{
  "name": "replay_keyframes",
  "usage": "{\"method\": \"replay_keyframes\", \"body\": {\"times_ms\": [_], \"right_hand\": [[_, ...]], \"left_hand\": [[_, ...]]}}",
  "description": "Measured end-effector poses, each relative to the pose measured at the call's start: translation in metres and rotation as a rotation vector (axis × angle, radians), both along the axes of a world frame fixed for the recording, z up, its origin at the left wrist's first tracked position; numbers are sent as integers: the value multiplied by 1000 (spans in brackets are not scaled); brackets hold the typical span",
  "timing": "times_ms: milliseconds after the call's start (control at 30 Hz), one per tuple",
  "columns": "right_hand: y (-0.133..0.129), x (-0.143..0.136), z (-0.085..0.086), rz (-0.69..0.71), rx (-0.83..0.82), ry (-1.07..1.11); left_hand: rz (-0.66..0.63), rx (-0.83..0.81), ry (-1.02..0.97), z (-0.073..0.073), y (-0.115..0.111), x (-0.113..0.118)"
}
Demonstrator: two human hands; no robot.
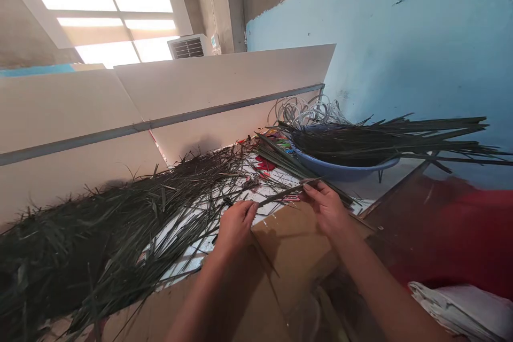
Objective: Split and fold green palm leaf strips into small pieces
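Note:
A narrow dark green leaf strip (279, 194) is stretched between my two hands above the table. My left hand (237, 220) pinches its near left end between thumb and fingers. The fingers of my right hand (324, 206) are closed on its other end, a little farther off and higher. Below the hands lies a sheet of brown cardboard (296, 230). Just behind the right hand, a bundle of long green leaves (282, 159) rests on the white tabletop. A thin loose strip (266, 256) hangs or lies below my left hand; which one I cannot tell.
A large heap of leaf strips (100, 224) spreads along the left. At the right back stands a blue basin (336, 166) piled with long leaves (385, 139). Coiled white strips (300, 109) lie behind it. A white panel (224, 85) borders the back, and folded white cloth (465, 307) sits lower right.

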State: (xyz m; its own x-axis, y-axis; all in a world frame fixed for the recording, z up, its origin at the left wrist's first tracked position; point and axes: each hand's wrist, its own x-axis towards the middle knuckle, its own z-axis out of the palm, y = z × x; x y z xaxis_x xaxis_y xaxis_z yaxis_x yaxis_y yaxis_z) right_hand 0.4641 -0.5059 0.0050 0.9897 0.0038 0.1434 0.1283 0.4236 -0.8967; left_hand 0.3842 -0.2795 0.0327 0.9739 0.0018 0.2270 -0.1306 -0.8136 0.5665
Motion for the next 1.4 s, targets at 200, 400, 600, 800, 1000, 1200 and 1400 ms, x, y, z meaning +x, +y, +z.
{"method": "replay_keyframes", "body": {"times_ms": [200,400,600,800,1000,1200,1400], "right_hand": [[-3,4,-2,-28,106,11],[-5,7,3,-78,155,-44],[2,11,-3,-110,204,-57],[6,9,-14,-17,193,69],[13,-3,-18,165,135,123],[16,-6,-20,126,117,57],[6,-1,-38,70,49,28]], "left_hand": [[-24,-71,45,0,6,1],[-30,-125,-2,0,15,5],[-47,-107,-46,-1,11,3],[20,-23,-97,-5,3,0],[22,55,-172,-21,0,4],[16,125,-195,-30,-2,4],[-8,253,-166,-34,-12,0]]}}
